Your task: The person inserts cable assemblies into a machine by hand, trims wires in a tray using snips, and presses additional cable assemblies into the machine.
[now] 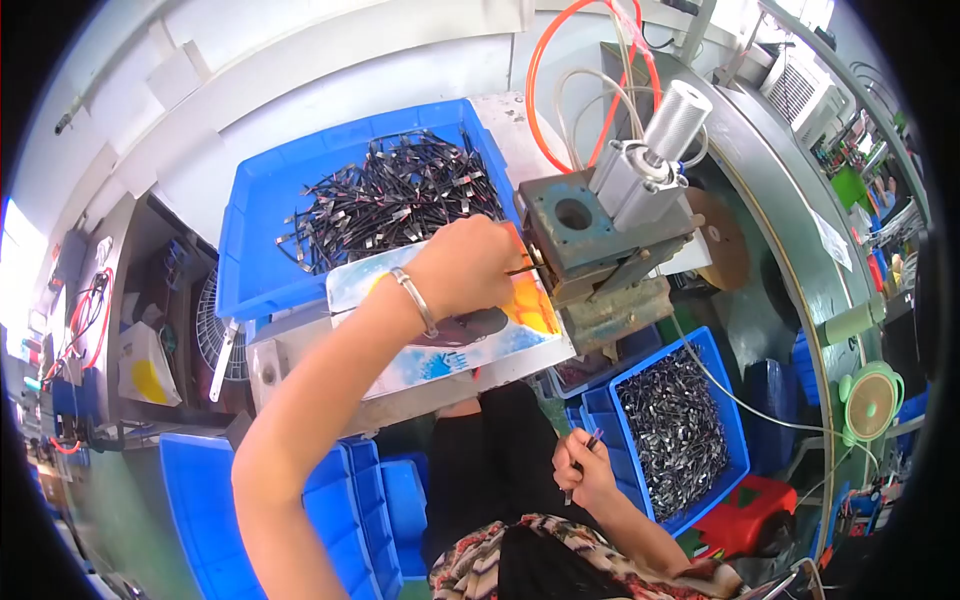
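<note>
My left hand (pixel 468 268), with a silver bracelet on the wrist, is at the front of a small metal press (pixel 575 225). Its fingers are pinched on a thin dark piece (pixel 522 269), like a short black cable, whose end points into the press opening. Lower down, near my lap, my right hand (pixel 588 468) is closed around a short black cable (pixel 594 438). Under my left forearm lies a colourful printed sheet (pixel 440 365) on the bench. Behind it, a blue tray (pixel 255 225) holds a heap of short black cables with metal ends (pixel 410 195).
A blue crate (pixel 735 425) full of small dark metal-ended pieces stands low on the right. An air cylinder (pixel 665 130) with orange hose (pixel 535 90) tops the press. Several blue bins (pixel 215 500) sit lower left. A green fan (pixel 870 402) is at right.
</note>
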Motion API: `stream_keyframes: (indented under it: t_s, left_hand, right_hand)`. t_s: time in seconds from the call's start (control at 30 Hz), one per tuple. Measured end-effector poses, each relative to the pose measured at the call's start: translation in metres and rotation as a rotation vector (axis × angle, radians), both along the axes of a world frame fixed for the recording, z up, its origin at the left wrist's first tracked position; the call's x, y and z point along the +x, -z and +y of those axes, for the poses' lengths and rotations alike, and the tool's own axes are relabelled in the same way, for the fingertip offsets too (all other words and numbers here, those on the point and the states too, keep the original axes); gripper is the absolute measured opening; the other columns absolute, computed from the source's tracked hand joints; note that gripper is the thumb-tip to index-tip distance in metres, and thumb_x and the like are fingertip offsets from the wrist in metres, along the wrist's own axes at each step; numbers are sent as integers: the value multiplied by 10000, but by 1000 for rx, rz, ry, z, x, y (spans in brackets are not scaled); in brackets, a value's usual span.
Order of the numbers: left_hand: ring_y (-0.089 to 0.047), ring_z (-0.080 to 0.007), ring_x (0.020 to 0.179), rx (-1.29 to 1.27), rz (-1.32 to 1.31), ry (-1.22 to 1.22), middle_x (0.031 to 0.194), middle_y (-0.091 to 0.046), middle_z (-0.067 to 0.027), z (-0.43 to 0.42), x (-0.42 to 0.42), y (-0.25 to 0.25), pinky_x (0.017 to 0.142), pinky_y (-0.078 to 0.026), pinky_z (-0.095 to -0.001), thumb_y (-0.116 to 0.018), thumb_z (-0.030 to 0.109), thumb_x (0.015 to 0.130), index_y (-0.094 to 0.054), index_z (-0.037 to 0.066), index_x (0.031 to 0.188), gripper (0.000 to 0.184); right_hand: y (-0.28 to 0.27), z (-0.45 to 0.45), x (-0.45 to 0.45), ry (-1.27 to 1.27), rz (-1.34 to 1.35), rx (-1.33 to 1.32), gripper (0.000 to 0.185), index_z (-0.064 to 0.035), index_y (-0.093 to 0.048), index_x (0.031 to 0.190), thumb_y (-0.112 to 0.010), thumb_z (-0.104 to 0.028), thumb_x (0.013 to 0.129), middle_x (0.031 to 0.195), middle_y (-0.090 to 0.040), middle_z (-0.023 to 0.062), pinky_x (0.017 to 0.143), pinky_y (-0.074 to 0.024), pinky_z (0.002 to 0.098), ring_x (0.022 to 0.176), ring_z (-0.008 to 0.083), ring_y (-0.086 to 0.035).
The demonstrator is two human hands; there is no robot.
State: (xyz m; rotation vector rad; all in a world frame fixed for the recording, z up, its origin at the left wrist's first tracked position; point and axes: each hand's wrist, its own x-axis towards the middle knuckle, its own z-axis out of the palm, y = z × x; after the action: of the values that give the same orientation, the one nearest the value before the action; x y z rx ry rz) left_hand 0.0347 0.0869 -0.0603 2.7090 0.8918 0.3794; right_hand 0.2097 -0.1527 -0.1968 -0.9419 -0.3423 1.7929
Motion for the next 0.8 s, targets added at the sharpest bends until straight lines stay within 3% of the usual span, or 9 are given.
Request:
stream_keyframes:
  t_s: [0.17,0.3,0.37,0.47,0.57,0.6,0.63,0.67,0.8]
  left_hand:
    - [-587,-215,594,343,198,-5,652,-552,-114,-50,3,-17,455,-459,-345,-591,151,592,-592,39,630,118]
    - [-575,-240,585,56,-2,78,645,-522,-101,-119,3,-2,451,-454,-338,-587,155,624,-567,15,641,142]
    - [-589,-266,662,-235,127,189,783,-539,-162,-142,8,3,521,-477,-340,-612,174,610,-599,-33,735,241]
    - [-597,-266,701,-110,11,201,779,-552,-152,-160,9,33,549,-489,-341,-591,163,644,-606,-4,747,196]
    - [-597,-260,700,-374,208,167,745,-556,-137,-139,-6,5,533,-489,-330,-574,168,662,-594,8,750,183]
    - [-590,-271,684,-187,93,132,724,-558,-125,-127,-17,18,519,-485,-343,-577,196,669,-583,24,738,186]
    - [-583,-272,684,-22,307,-18,695,-563,-105,-110,-34,2,526,-481,-360,-595,204,672,-591,38,717,172]
    - [-576,-261,623,90,-373,-170,677,-565,-104,-83,-62,15,517,-466,-350,-590,157,670,-614,45,701,118]
    - [-598,-150,515,-293,-136,-932,542,-600,-89,11,-168,-7,520,-486,-273,-596,191,702,-643,16,625,197]
  right_hand:
    - [-10,2,-5,45,-109,-18,307,-104,-383,636,-487,-263,877,510,-373,12,316,-183,212,343,58,-245]
    - [-20,17,-19,13,-100,96,375,-117,-356,694,-439,-440,866,504,-341,-5,303,-162,213,344,51,-204]
    - [-19,20,-40,285,-75,-33,379,-111,-386,722,-423,-458,868,526,-377,-7,296,-199,224,350,58,-274]
    - [-13,28,-56,381,-214,-14,363,-98,-406,750,-409,-436,883,588,-426,7,297,-234,227,389,68,-354]
    - [-11,25,-39,122,-120,42,348,-93,-407,742,-400,-406,894,623,-448,24,301,-238,220,405,71,-368]
    - [-13,23,-29,20,-64,104,344,-93,-405,733,-398,-396,898,631,-452,29,302,-236,217,406,71,-364]
    - [-15,25,-29,96,-44,64,350,-99,-399,694,-397,-381,900,594,-443,39,306,-217,204,377,72,-317]
    - [-16,23,-23,119,-60,29,354,-101,-395,684,-399,-381,899,588,-440,41,309,-212,202,375,72,-306]
    - [-10,17,-7,112,-54,-78,370,-101,-388,661,-411,-388,893,576,-431,46,323,-199,197,384,72,-286]
